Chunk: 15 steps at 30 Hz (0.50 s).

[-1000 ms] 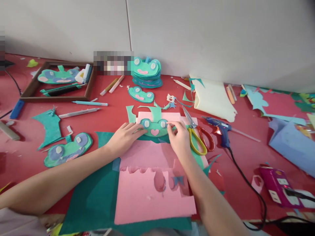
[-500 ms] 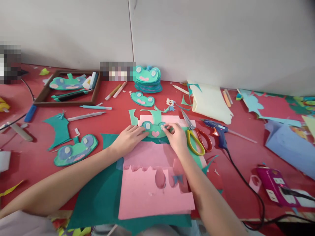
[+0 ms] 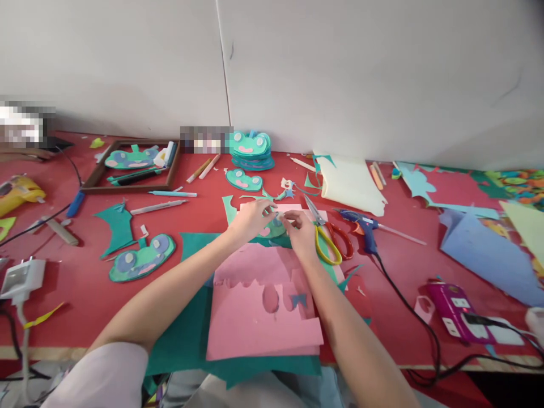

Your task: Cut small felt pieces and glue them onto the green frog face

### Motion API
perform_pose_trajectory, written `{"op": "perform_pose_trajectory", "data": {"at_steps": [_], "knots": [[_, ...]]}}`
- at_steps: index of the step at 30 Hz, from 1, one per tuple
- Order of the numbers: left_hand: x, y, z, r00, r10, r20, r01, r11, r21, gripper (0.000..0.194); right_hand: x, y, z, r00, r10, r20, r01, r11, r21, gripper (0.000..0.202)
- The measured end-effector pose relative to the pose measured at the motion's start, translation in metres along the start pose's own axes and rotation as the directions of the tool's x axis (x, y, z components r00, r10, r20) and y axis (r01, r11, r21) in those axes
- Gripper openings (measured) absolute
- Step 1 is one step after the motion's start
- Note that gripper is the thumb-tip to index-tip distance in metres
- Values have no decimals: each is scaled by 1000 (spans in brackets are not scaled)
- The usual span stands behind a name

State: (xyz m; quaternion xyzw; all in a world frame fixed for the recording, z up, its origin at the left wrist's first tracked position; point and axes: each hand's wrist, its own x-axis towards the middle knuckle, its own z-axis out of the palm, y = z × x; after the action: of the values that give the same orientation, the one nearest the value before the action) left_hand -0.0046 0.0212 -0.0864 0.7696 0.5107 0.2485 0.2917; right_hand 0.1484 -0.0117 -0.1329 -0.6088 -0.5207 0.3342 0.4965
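A green felt frog face (image 3: 278,228) with a pink mouth lies at the middle of the work, partly covered by my hands. My left hand (image 3: 253,220) reaches over it, fingers bent and apart near the eye on the right. The fingertips of my right hand (image 3: 301,228) are pinched together at that same eye, where a small whitish piece shows; what exactly they grip is unclear. Below the face lie cut pink felt sheets (image 3: 263,334) on a dark green felt sheet (image 3: 170,345). Beside my right hand rest scissors (image 3: 329,243) with yellow and red handles.
A blue glue gun (image 3: 368,226) and purple power strip (image 3: 459,317) stand on the right. Stacked frog faces (image 3: 250,150) sit near the wall. At left are another frog face (image 3: 142,260), a brown tray (image 3: 91,175), a yellow glue gun (image 3: 21,195) and a white plug (image 3: 25,277).
My left hand has moved right, from the frog face's left eye to its right one. My right hand stays pinched there. The view has shifted slightly, showing more at left.
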Motion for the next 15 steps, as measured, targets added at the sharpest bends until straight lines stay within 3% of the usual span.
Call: {"op": "perform_pose_trajectory", "data": {"at_steps": [3,10,12,15], "knots": [[7,-2,11,997,-75,-3,75,997,-29,21,4,3,-2,999,-19,-28,21,998,62,36],[4,-8,23,996,-65,-61,62,997,-50,15,3,5,-1,992,-123,-16,124,992,24,29],[3,-10,28,995,-55,-80,49,996,-76,15,2,2,-11,983,-177,-54,173,982,-71,26],[1,-15,36,995,-54,-84,44,992,-117,17,-1,0,-41,949,-285,-137,221,907,-360,20]]}}
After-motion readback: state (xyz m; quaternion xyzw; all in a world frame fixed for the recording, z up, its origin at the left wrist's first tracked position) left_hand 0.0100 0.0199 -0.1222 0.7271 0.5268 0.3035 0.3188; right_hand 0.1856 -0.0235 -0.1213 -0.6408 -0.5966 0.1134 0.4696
